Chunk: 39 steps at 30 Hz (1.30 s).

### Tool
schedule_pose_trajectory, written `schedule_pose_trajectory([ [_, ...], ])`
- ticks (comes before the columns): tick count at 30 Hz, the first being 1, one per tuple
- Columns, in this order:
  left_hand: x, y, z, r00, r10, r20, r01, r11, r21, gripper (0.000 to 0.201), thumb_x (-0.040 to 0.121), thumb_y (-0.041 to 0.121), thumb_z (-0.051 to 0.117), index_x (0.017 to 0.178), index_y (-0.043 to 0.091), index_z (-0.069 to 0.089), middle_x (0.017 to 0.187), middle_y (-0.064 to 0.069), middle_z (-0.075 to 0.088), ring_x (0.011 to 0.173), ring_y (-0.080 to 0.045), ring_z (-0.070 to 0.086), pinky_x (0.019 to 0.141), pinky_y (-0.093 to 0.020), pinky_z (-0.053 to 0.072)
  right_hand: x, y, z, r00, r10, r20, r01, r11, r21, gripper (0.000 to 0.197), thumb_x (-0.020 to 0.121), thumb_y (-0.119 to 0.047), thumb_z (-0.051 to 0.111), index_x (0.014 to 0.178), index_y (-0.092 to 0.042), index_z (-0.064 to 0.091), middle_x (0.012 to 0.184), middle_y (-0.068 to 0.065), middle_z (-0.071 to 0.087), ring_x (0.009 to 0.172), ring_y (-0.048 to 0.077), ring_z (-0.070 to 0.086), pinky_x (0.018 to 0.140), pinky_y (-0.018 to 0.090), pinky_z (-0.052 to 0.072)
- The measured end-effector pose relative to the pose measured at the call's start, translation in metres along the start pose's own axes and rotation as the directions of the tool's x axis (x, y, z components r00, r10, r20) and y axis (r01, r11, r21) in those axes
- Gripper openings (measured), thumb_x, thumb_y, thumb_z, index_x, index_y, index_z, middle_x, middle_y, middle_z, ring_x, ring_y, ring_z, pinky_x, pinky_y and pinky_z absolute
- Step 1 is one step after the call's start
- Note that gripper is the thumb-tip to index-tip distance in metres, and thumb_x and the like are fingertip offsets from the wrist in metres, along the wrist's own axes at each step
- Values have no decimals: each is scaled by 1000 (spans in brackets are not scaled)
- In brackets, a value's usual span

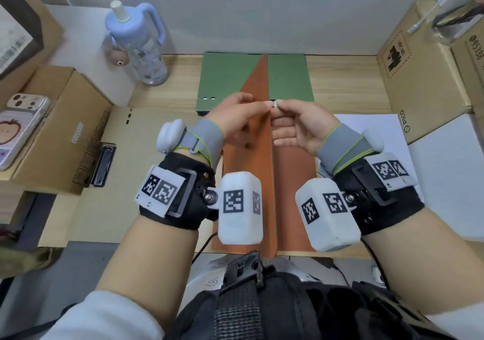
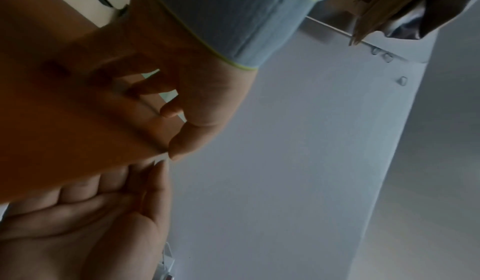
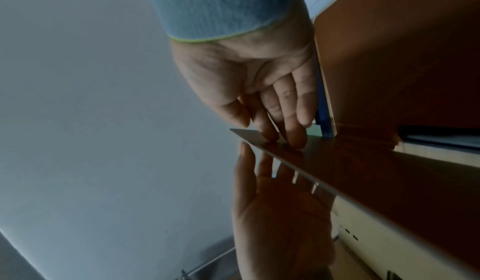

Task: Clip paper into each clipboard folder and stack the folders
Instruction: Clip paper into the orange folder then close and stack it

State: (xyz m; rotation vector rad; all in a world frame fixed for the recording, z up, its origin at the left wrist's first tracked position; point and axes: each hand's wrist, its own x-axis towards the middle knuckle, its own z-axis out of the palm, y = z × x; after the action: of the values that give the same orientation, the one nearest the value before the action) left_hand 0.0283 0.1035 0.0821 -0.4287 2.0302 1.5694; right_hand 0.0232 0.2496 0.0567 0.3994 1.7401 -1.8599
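**Orange folder cover held upright between your two hands**

From the head view, your left hand (image 1: 237, 120) and right hand (image 1: 298, 125) meet at the top edge of the raised cover of the orange folder (image 1: 258, 161), which lies open near the middle of the table (image 1: 348, 88). Both pinch that edge with thumb and fingertips. The green folder (image 1: 227, 78) lies flat just behind it, towards the wall. White paper (image 1: 374, 130) sits to the right of the orange folder. A beige folder (image 1: 117, 140) with a black clip lies to the left, and a blue water bottle (image 1: 136, 44) stands at the back left.

From the left wrist, your left hand (image 2: 85, 229) reaches up to the orange folder (image 2: 64, 120), opposite the right hand (image 2: 202, 103), whose thumb touches the cover's edge.

From the right wrist, your right hand (image 3: 275, 208) lies with its fingers behind the orange folder (image 3: 389, 171) cover; the left hand (image 3: 257, 83) presses fingertips on its other face
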Motion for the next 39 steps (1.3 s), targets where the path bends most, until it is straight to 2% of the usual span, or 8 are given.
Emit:
schedule_pose_trajectory([
  [6,-9,3,-18,998,48,-51,-46,998,40,61,88,25,61,142,21,33,133,-3,53,110,-22,54,78,-42,53,6,-5,24,996,-58,73,57,998,15,27,97,-23,43,79,-14,60,55,-4,69,42,9,64,45,19,53],
  [15,-22,-9,-75,990,103,-92,-101,994,29,40,87,20,63,125,20,53,96,-1,63,74,-12,59,46,-14,49,21,6,54,975,-20,223,18,1000,11,27,97,-24,41,92,-20,67,92,-4,70,68,11,72,63,22,57],
  [19,-26,-18,-109,985,123,-124,-114,990,78,12,90,15,59,94,27,59,76,8,60,51,-4,54,42,-10,45,33,28,59,992,45,116,-32,993,-115,27,97,-21,44,116,-17,63,104,-4,64,81,8,61,72,20,49],
  [22,-28,-27,-130,985,120,-122,-105,987,125,17,92,13,55,102,26,59,79,6,62,57,-8,56,43,-12,47,46,50,54,998,58,25,-46,942,-331,37,95,-13,48,132,-11,55,116,-1,60,99,11,56,70,13,39],
  [26,-24,-41,-161,985,115,-131,-94,983,158,23,93,9,54,92,31,62,83,4,65,62,-10,63,44,-16,50,56,73,45,993,115,-22,-108,817,-566,46,94,-11,50,140,-13,44,151,6,36,140,21,33,108,23,24],
  [31,-13,-59,-193,984,54,-171,-18,979,202,19,91,6,56,99,23,57,69,9,65,44,3,62,38,-14,48,66,95,34,986,156,-64,-152,654,-741,52,94,-19,51,144,-19,38,161,4,3,148,25,9,118,32,7],
  [35,2,-78,-208,965,-15,-260,97,947,305,17,92,7,56,87,23,55,78,2,61,62,-12,62,46,-19,50,66,104,31,990,113,-83,-133,568,-812,50,93,-25,52,142,-26,42,161,-3,4,148,25,4,120,36,5],
  [39,17,-103,-207,891,-15,-454,266,826,496,35,91,11,58,126,7,54,115,-15,60,104,-29,58,77,-30,47,65,111,31,993,83,-89,-120,524,-843,53,91,-25,55,142,-30,40,161,-6,2,149,22,1,120,38,4],
])
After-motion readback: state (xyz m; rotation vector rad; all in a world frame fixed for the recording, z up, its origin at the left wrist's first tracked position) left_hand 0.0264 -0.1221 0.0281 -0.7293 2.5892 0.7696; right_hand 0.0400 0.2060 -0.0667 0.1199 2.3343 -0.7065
